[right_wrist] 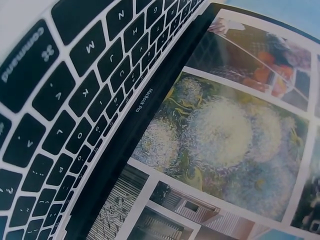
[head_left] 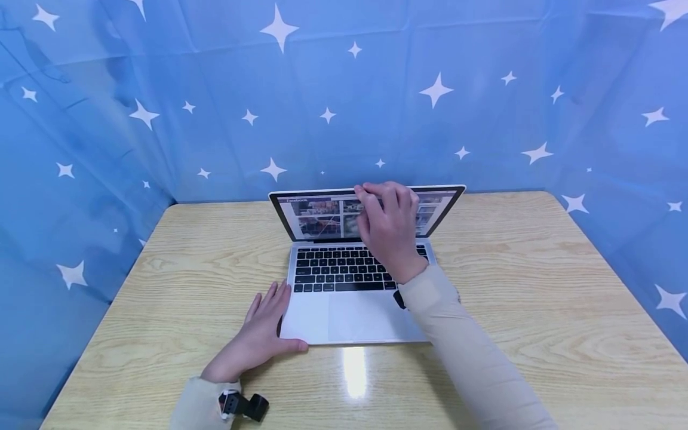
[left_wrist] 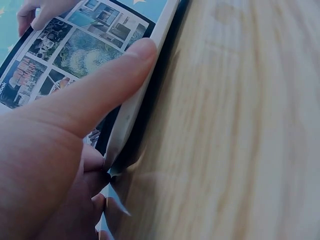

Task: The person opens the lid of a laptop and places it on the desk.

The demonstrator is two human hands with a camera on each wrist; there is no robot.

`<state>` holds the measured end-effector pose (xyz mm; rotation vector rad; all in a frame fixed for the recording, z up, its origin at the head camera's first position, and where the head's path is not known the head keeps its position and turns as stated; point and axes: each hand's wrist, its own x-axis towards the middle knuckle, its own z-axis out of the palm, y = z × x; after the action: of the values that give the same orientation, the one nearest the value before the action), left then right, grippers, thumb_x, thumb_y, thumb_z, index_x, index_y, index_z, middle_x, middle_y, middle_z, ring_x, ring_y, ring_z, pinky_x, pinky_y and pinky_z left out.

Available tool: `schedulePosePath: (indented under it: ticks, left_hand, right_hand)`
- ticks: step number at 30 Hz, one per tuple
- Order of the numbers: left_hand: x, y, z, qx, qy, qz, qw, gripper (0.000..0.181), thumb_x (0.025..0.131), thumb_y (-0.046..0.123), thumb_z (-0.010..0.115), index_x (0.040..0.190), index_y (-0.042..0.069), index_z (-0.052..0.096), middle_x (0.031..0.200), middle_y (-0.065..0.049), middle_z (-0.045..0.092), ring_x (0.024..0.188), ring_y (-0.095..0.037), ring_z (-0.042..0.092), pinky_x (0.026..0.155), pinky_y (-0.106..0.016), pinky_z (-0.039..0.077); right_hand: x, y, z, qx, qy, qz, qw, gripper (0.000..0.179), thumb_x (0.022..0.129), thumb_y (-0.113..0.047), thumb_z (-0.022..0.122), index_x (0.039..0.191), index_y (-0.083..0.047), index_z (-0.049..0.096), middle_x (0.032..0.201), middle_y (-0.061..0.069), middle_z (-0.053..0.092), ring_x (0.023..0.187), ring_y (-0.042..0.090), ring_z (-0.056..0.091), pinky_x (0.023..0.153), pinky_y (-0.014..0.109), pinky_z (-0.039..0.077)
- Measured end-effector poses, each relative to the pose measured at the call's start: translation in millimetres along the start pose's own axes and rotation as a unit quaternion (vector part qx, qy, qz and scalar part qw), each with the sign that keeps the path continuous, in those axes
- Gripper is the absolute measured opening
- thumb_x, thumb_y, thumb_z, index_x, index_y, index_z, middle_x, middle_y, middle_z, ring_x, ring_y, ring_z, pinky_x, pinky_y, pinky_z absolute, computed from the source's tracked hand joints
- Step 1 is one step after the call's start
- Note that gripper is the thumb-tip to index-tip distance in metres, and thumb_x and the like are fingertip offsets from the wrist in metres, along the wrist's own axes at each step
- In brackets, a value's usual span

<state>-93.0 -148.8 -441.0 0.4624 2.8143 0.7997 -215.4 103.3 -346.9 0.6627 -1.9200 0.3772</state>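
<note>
A silver laptop point(head_left: 357, 316) lies on the wooden table, its lid raised and its screen point(head_left: 317, 218) lit with rows of pictures. My right hand point(head_left: 389, 224) reaches over the keyboard point(head_left: 344, 269) and pinches the lid's top edge with bent fingers. At the near left corner of the base rests my left hand point(head_left: 257, 340), fingers stretched along the left side and thumb along the front edge. The left wrist view shows that thumb point(left_wrist: 107, 85) up close. Only keys point(right_wrist: 65, 130) and the screen point(right_wrist: 220, 135) fill the right wrist view; the right hand is outside it.
The light wooden table point(head_left: 537, 310) extends on both sides of the laptop. Close behind its far edge hangs a blue curtain point(head_left: 344, 143) with white stars. A small black camera point(head_left: 244, 406) is strapped to the left wrist.
</note>
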Motion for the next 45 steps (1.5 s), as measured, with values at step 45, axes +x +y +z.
schedulePosePath:
  ticks: [45]
  left_hand:
    - [0.1, -0.6, 0.8, -0.006, 0.004, 0.0, 1.0, 0.118, 0.058, 0.068, 0.064, 0.142, 0.004, 0.011, 0.148, -0.009, 0.007, 0.135, -0.023, -0.002, 0.105, -0.045, -0.007]
  right_hand:
    - [10.3, 9.3, 4.0, -0.019, -0.052, -0.005, 0.9984, 0.039, 0.081, -0.002, 0.051, 0.119, -0.008, 0.054, 0.117, 0.011, 0.048, 0.11, 0.029, 0.039, 0.101, 0.045, 0.024]
